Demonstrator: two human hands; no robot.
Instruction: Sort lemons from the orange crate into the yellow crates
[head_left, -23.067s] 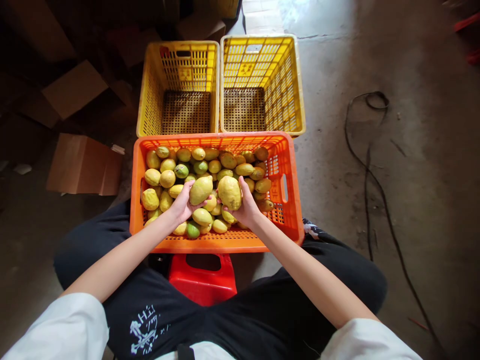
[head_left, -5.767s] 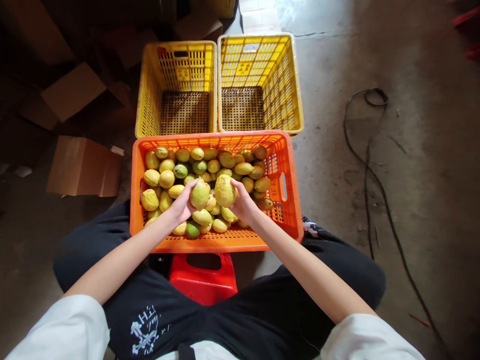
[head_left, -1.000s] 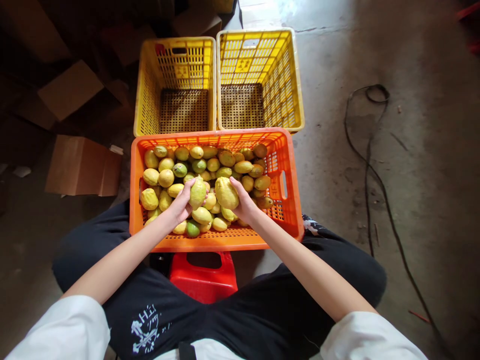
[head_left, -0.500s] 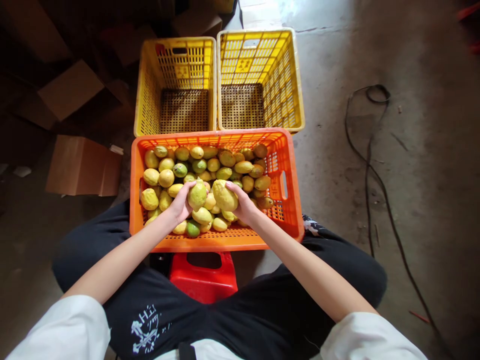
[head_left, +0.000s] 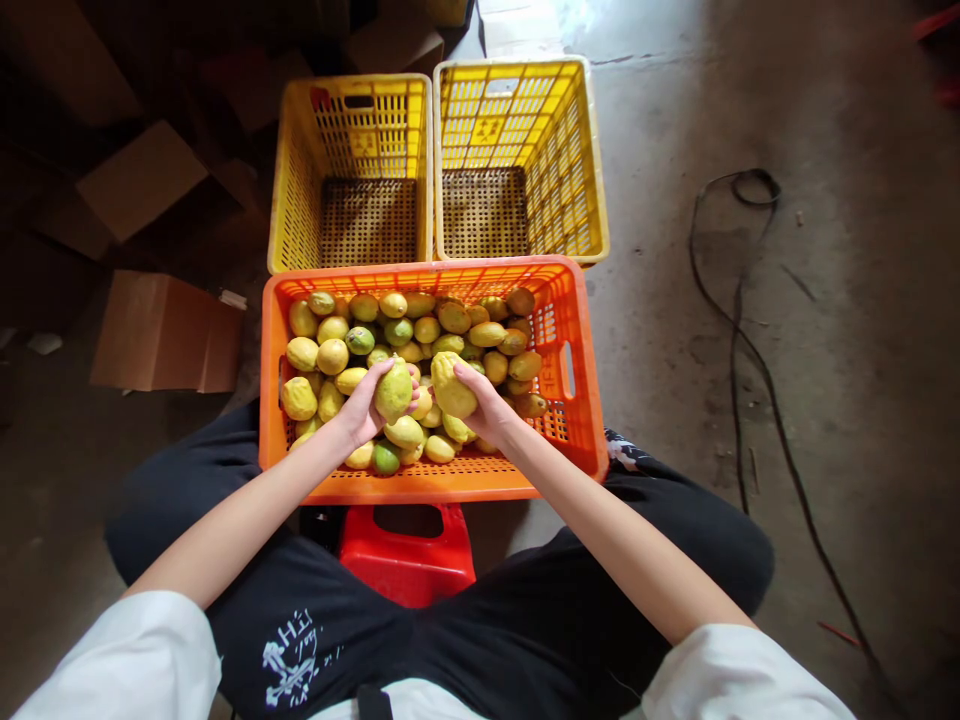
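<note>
My left hand (head_left: 365,408) is closed around a greenish-yellow lemon (head_left: 394,390), with fingertips showing on its far side. A larger, paler yellow lemon (head_left: 452,386) is gripped in my right hand (head_left: 489,408), thumb on top. The two fruits are held side by side with a small gap between them, above an orange plastic crate (head_left: 435,488). Inside that crate lie many more lemons (head_left: 403,432), mostly yellow; a few, like the green lemon (head_left: 386,457) near the front wall, are greener. My hands hide part of the pile.
Two yellow crates (head_left: 351,225) (head_left: 594,200) stand side by side beyond the orange one. A red plastic stool (head_left: 405,580) is between my legs. Cardboard boxes (head_left: 161,330) lie on the left; a black cable (head_left: 772,390) runs over the concrete floor at right.
The lemon in my right hand has turned and tilted slightly, and its upper end sits a little higher. My left hand and its lemon have barely moved.
</note>
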